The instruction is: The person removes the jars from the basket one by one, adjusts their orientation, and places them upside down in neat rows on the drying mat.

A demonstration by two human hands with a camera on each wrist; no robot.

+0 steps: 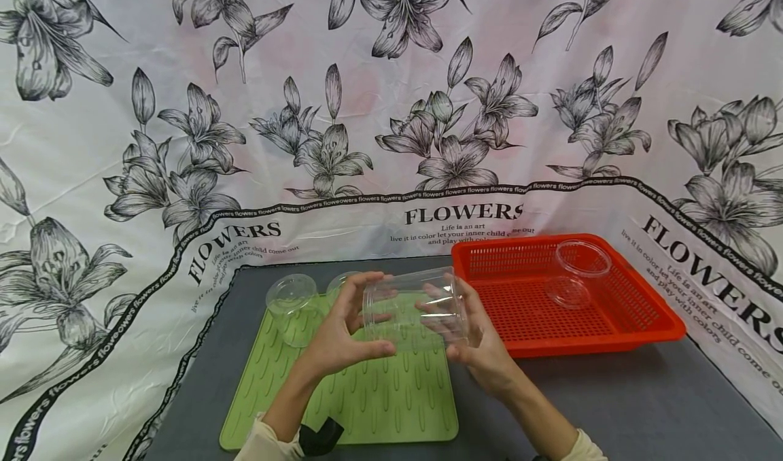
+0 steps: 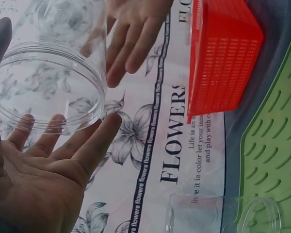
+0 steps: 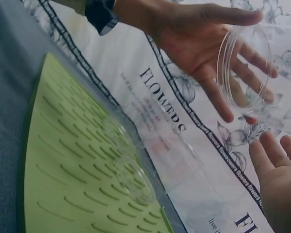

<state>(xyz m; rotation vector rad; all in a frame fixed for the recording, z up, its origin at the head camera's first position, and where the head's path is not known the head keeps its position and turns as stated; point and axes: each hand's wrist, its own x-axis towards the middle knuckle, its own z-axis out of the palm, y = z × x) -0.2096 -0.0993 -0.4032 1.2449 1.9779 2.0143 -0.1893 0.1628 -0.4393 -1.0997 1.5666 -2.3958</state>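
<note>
The left hand [image 1: 342, 335] grips the rimmed end of a clear container [image 1: 406, 315], thumb on the near side and fingers reaching around the far side. Its fingers are spread and only slightly bent, so the hold is wide and loose-looking rather than clenched. The right hand [image 1: 486, 349] grasps the opposite end in the same broad way, its thumb at the near lower edge and its fingers seen through the clear wall behind. Neither hand is released; the container sits between the two palms.

The container lies on its side in the air, raised above the green mat [image 1: 379, 406], with its ridged rim toward the left hand. Whether a lid covers that rim cannot be told.

A dark band [image 1: 321, 436] circles the left wrist, just beyond a pale sleeve [image 1: 269, 444].

On the mat, left of the hands, a second clear container [image 1: 293, 311] stands upright near the far left corner. Just beside it, a third clear container [image 1: 342, 282] is mostly hidden behind the left hand.

To the right of the hands is a red basket [image 1: 581, 347] with slotted walls, and inside it, toward its right part, stands another clear container [image 1: 569, 277]. Mat and basket both rest on a grey surface [image 1: 612, 396]. Behind everything hangs a white cloth [image 1: 342, 53] printed with black lilies and the word "FLOWERS".
</note>
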